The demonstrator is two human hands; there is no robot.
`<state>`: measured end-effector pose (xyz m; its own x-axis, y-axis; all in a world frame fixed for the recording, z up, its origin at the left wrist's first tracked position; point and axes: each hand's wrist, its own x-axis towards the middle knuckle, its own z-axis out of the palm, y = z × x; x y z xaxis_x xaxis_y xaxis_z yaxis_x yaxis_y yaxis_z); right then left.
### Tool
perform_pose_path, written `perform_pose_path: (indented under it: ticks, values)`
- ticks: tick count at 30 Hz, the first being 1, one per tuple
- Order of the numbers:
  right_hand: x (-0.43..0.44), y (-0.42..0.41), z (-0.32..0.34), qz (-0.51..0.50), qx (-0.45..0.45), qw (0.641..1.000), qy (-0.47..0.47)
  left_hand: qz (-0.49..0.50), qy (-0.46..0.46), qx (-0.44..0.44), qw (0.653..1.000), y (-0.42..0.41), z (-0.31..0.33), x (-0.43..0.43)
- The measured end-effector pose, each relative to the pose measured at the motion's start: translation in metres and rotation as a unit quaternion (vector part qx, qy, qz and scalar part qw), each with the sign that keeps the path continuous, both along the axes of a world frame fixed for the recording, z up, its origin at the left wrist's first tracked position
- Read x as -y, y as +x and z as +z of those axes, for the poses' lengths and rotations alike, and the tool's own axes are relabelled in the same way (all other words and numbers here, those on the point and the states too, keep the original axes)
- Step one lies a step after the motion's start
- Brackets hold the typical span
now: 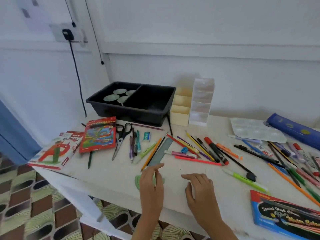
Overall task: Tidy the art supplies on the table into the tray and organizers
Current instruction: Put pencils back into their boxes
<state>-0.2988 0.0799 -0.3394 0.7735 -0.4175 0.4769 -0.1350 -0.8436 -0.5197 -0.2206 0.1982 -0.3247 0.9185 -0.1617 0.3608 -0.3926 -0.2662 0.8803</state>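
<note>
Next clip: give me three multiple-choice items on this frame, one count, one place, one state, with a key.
1. How many round discs lie in the black tray? A two; B four; C six.
2. Where do the scissors lie? A inside the tray; B on the floor; C on the table, right of the red pencil box.
3. The right hand is: A open, holding nothing; B gripping a marker; C a closed fist.
Key: B, four discs show in its left compartment; C, they lie flat beside the box; A, its fingers are relaxed and hold nothing.
</note>
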Motion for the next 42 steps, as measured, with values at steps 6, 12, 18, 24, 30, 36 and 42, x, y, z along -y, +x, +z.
perform_pose_path:
  ticks: [6,12,18,24,30,36,42]
  values:
    - [-0.057,0.109,0.015,0.082,-0.004,0.994,0.077,0.105,0.005,-0.001,0.994,0.095,0.014,-0.08]
    - [-0.107,0.217,0.024,0.138,-0.046,0.976,0.164,0.151,0.105,-0.03,0.983,0.193,0.026,-0.141]
    - [-0.136,0.289,0.017,0.09,-0.121,0.955,0.257,0.116,0.151,-0.118,0.975,0.25,0.027,-0.164]
    - [-0.146,0.301,0.018,0.027,-0.121,0.932,0.339,0.128,0.084,-0.168,0.974,0.268,0.01,-0.167]
    - [-0.132,0.277,0.039,0.011,-0.102,0.88,0.464,0.114,-0.104,-0.235,0.96,0.261,0.024,-0.169]
    - [-0.117,0.239,0.057,0.041,-0.036,0.835,0.547,0.045,-0.088,-0.232,0.968,0.246,0.038,-0.15]
    - [-0.083,0.186,0.069,-0.058,0.087,0.851,0.515,-0.025,-0.035,-0.209,0.977,0.208,0.044,-0.116]
